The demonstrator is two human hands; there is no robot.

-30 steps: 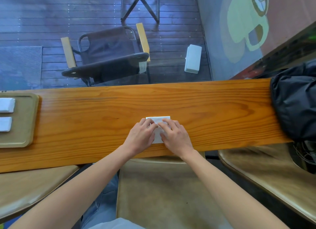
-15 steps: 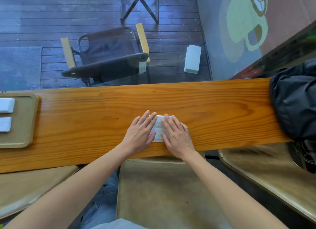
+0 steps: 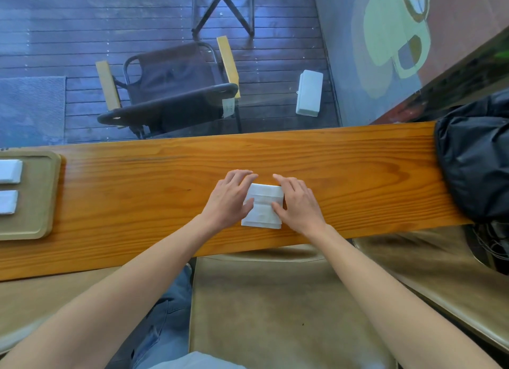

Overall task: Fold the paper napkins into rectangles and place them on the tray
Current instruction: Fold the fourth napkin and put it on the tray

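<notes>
A white folded paper napkin (image 3: 263, 206) lies flat on the wooden counter (image 3: 137, 192), near its front edge. My left hand (image 3: 230, 199) rests on the napkin's left side, fingers spread, thumb on the paper. My right hand (image 3: 298, 202) presses its right side in the same way. The middle of the napkin shows between my hands. At the far left stands a tan tray (image 3: 41, 203) holding two folded white napkins (image 3: 9, 170), (image 3: 7, 202), both cut off by the frame edge.
A black bag (image 3: 476, 159) sits on the counter's right end. Tan stools (image 3: 275, 308) stand below the front edge. Behind glass beyond the counter is a deck with a dark chair (image 3: 170, 88) and a white box (image 3: 309, 93).
Both hands have slid apart from the napkin's middle to its left and right sides, uncovering its centre. The napkin stays in place on the counter.
</notes>
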